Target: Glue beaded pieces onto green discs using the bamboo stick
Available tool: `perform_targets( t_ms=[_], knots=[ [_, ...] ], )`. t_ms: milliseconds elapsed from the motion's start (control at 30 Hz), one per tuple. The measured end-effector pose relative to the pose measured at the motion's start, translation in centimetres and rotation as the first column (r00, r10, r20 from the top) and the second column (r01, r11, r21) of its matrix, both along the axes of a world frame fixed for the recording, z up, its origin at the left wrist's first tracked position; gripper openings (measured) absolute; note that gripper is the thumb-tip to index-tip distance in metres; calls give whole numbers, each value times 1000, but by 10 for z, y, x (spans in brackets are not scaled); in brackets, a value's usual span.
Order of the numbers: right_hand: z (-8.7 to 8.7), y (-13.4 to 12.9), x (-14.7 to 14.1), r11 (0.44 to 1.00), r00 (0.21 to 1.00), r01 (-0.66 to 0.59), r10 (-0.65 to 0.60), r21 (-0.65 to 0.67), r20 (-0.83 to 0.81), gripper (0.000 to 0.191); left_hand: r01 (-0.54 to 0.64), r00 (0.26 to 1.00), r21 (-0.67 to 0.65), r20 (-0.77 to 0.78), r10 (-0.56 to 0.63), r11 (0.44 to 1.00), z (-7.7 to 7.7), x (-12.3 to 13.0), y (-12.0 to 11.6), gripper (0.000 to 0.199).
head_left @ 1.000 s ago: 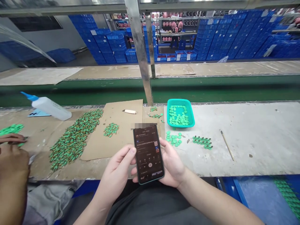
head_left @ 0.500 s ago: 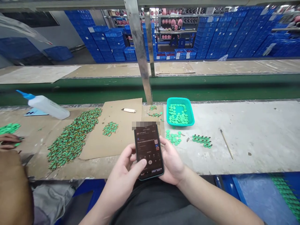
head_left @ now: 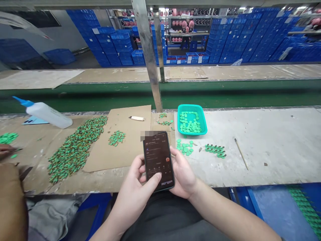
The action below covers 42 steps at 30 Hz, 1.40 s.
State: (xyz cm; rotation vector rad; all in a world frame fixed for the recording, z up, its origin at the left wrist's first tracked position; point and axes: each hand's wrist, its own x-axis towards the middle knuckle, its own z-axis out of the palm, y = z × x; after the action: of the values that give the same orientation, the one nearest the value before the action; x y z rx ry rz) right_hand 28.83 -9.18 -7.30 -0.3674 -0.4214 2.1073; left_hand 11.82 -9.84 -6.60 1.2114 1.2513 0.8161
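A dark-screened smartphone (head_left: 158, 157) is held upright between both hands over the table's front edge. My left hand (head_left: 136, 182) grips its left side, with the thumb lying on the lower part of the screen. My right hand (head_left: 184, 175) is closed round the right side and supports it; most of those fingers are hidden behind the phone. Just beyond the phone lie loose green discs (head_left: 185, 147) and a turquoise basket (head_left: 192, 130) holding more discs. A short row of green pieces with dark tips (head_left: 215, 150) lies to the right.
A large heap of small green-and-orange pieces (head_left: 75, 150) covers the left. Cardboard (head_left: 135, 137) bears a white-handled knife (head_left: 136, 118) and a smaller pile. A squeeze bottle (head_left: 48, 114) leans at back left. A brush (head_left: 240, 154) lies right. A co-worker's hand (head_left: 6, 151) is far left; a metal post (head_left: 150, 63) stands ahead.
My left thumb has slid slightly right across the screen, and some of the display has changed. The co-worker's hand at far left has shifted. The view has moved a little.
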Motion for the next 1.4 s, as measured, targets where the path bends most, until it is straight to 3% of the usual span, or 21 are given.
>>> perform_targets(
  t_ms=[433, 667, 867, 1200, 1400],
  knots=[
    [2, -1, 0, 999, 1000, 5, -6, -40, -22, 83, 9, 1000, -49, 3, -9, 999, 18, 4, 4, 66],
    [6, -1, 0, 997, 1000, 0, 0, -76, -7, 83, -35, 984, -114, 170, 54, 993, 6, -6, 7, 66],
    [10, 1, 0, 996, 1000, -28, 27, -88, -11, 80, -86, 960, -197, 247, 135, 977, 8, -9, 15, 70],
    [11, 0, -3, 998, 999, -30, 29, -61, -21, 69, -69, 967, -193, 229, 113, 979, 10, -10, 20, 74],
    [10, 0, -6, 997, 999, 37, -35, -68, 32, 63, -2, 984, -86, 176, 17, 996, -4, -16, 14, 69]
  ],
)
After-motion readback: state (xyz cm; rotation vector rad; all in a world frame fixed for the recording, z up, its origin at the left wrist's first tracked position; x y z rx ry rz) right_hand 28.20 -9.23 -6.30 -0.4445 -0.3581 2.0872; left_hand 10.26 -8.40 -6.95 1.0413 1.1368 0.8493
